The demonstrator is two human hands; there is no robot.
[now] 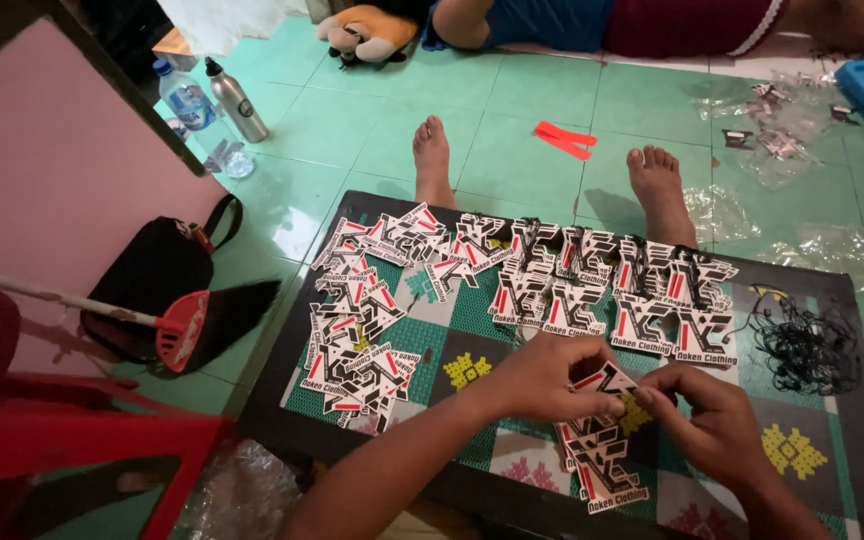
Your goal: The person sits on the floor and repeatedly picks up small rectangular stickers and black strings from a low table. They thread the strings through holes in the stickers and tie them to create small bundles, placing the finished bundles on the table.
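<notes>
Two hands, left and right, pinch one tag above the board's near edge.

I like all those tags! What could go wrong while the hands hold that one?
The left hand and right hand pinch one tag right above a small stack of tags; a bump might scatter it. The loose black strings nearby could tangle. The big tag piles look easy to knock sideways.
</notes>
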